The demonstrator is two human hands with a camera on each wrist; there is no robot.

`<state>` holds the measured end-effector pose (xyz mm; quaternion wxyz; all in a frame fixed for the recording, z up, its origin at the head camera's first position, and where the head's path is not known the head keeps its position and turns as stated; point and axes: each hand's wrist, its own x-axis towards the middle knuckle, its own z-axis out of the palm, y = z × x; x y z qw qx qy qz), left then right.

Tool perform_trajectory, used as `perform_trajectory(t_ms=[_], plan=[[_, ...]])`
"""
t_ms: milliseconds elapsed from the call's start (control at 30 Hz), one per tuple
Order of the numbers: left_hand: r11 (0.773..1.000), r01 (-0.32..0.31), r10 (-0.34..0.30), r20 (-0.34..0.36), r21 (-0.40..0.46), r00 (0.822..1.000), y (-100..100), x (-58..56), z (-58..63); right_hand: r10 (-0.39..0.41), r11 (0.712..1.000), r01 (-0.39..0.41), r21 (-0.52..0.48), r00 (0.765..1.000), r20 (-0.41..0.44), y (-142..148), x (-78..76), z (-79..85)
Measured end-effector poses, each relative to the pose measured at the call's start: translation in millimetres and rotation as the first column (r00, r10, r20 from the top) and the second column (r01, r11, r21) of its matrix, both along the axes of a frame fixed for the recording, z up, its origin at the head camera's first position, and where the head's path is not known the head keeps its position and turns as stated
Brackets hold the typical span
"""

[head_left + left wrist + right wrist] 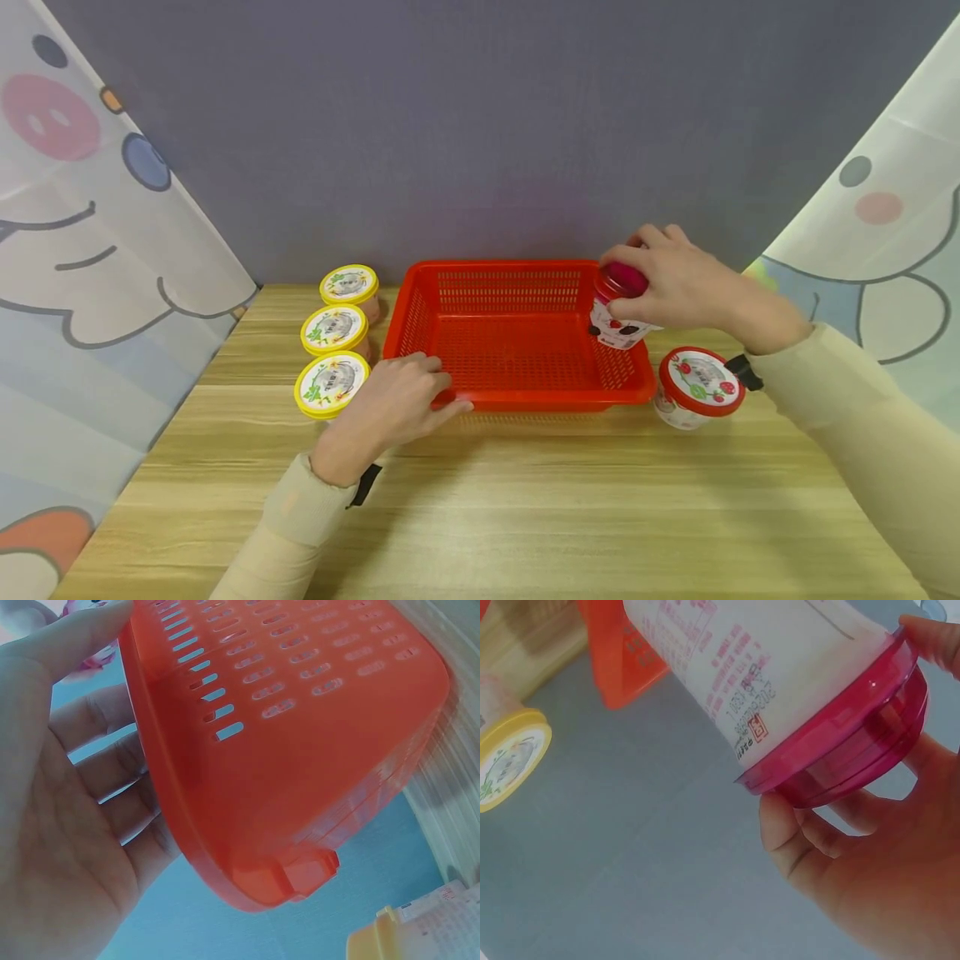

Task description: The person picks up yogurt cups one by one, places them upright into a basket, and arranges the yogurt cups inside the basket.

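A red plastic basket (510, 400) with slotted walls stands on the table. My left hand (397, 398) grips the rim at its near left corner; in the left wrist view the fingers (112, 765) reach behind the basket wall (255, 780), with the thumb along the rim. At the basket's right end my right hand (667, 279) holds a white cup (615, 327) printed with dark and red berries, tilted, its base over the basket. In the right wrist view, thumb and fingers (780, 829) hold it round its magenta domed lid (855, 739).
Left of the basket, yellow-lidded cups stand in a row: a back one (349, 283), a middle one (333, 328) and a front one (332, 383) close to my left wrist. A red-lidded cup (701, 382) stands right of the basket, beneath my right forearm. A grey wall (480, 142) rises behind.
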<state>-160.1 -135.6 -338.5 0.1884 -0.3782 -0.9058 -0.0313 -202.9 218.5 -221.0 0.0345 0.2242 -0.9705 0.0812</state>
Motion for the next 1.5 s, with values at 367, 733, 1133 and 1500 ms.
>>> perform_trajectory(t_ms=[367,733,1133,1500], plan=[[1.0,-0.001,0.001,-0.006,-0.001,1.0,0,-0.4,-0.3,0.041,0.999,-0.041,0.01,0.999,0.002,-11,5.6,-14.9],[1.0,-0.004,0.004,0.008,-0.02,1.0,1,0.5,-0.3,0.101,0.995,-0.101,0.015,0.995,0.0,-17,4.8,-36.5],[1.0,-0.015,0.015,0.014,-0.018,1.0,1,0.4,-0.5,0.123,0.992,-0.124,0.01,0.992,0.039,-21,5.0,-53.6],[1.0,-0.018,0.018,0.017,-0.023,1.0,1,0.2,-1.0,0.132,0.99,-0.133,0.052,0.991,0.027,-26,5.6,-66.1]])
